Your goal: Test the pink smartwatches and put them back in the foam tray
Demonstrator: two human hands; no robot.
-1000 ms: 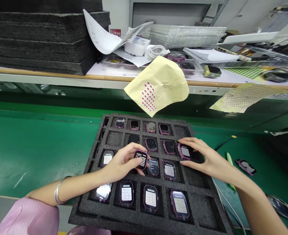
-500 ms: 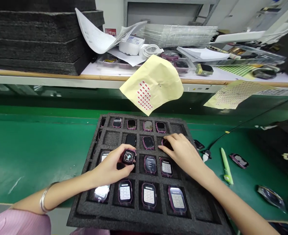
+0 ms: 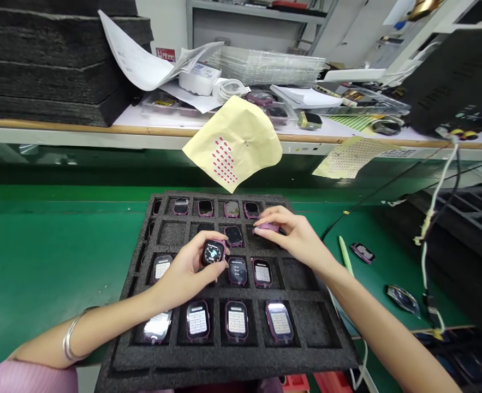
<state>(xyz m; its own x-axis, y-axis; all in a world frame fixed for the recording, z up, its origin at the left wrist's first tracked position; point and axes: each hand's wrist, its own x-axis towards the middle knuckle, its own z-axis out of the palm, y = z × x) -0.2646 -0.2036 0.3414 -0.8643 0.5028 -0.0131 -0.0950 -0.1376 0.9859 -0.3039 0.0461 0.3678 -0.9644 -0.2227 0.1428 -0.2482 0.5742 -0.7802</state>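
Between the thumb and fingers of my left hand [image 3: 194,266] is a purple-cased smartwatch [image 3: 214,252], its screen lit with a round dial. My right hand [image 3: 296,234] pinches another purple smartwatch [image 3: 268,227], seen edge-on above a compartment in the second row; its screen is hidden. Beneath both hands lies a black foam tray [image 3: 249,357] divided into square compartments. Several purple smartwatches sit in it, some dark, others with lit white screens, such as the watch [image 3: 236,319] in the front row. My left hand partly covers a compartment behind it.
A green pen [image 3: 345,255], a loose purple watch [image 3: 362,252] and a clear-wrapped dark item [image 3: 403,300] lie on the green bench right of the tray. Yellow arrow-sticker sheets [image 3: 241,139] hang from the shelf edge [image 3: 150,131]. Black foam blocks [image 3: 52,71] are stacked at back left.
My right hand has lifted a watch out of its second-row compartment. My left hand still holds its watch. The view has swung to the right.
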